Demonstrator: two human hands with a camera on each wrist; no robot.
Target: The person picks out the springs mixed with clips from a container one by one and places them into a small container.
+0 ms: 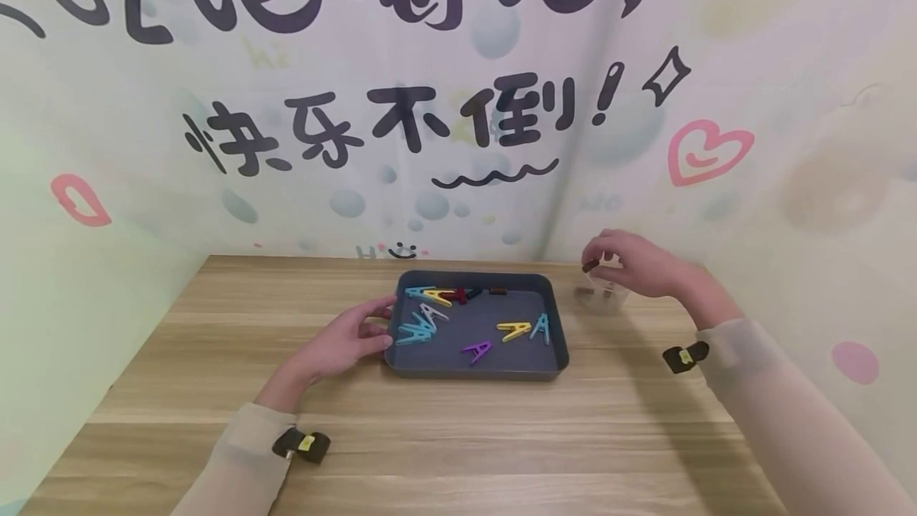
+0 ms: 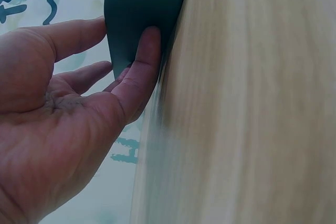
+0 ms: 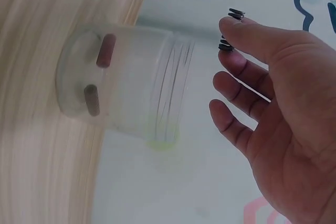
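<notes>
A dark coil spring [image 3: 237, 13] is pinched between the thumb and index finger of my right hand [image 1: 634, 263], the thumb covering its middle. The hand is above the mouth of a clear plastic jar [image 3: 136, 82], inside which two short brownish cylinders [image 3: 106, 51] show. My left hand [image 1: 344, 341] rests its extended fingertips on the left side of a dark grey tray [image 1: 458, 373]. In the tray lie a purple clothespin [image 1: 477, 352], a yellow clothespin [image 1: 513, 331], several blue clothespins [image 1: 415, 333], a grey clothespin [image 1: 433, 313] and another dark coil spring [image 1: 497, 291].
Small dark red [image 1: 458, 295] and dark green pieces [image 1: 474, 293] lie by the tray's back wall. Tray and jar stand on a wood-grain table [image 1: 430, 444], near its back edge. Behind it hangs a printed white backdrop [image 1: 322, 221].
</notes>
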